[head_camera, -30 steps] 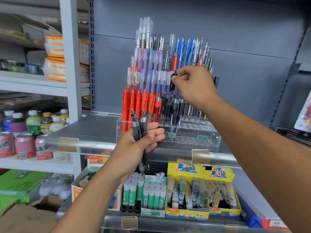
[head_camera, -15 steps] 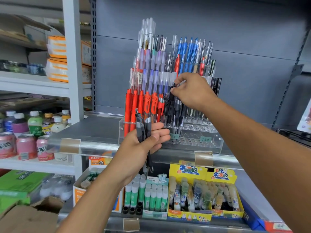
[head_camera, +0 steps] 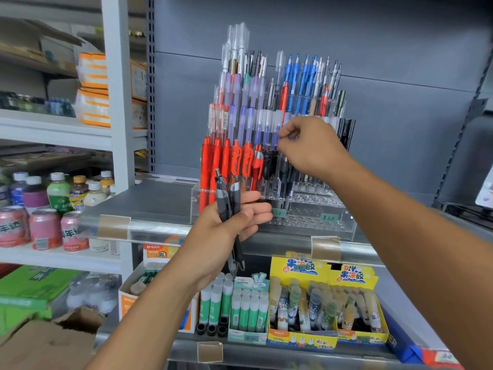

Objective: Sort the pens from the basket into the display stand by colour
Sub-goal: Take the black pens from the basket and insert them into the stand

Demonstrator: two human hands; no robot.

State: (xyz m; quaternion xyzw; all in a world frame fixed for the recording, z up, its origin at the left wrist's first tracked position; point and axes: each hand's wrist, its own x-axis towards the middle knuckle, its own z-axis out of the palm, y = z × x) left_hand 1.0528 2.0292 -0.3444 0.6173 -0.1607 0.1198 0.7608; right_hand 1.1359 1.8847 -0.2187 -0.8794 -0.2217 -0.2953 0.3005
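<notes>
Head view: the left hand (head_camera: 226,231) has its grip around two grey-black pens (head_camera: 228,206), held upright, thumb across the barrels and fingers partly straightened. Just above and behind that grip stands the clear acrylic display stand (head_camera: 314,217) on the shelf (head_camera: 149,201), red pens (head_camera: 229,164) directly over the left fingers. The right hand (head_camera: 309,145) is clenched at the black-pen row (head_camera: 269,164); whether it pinches a pen I cannot tell.
</notes>
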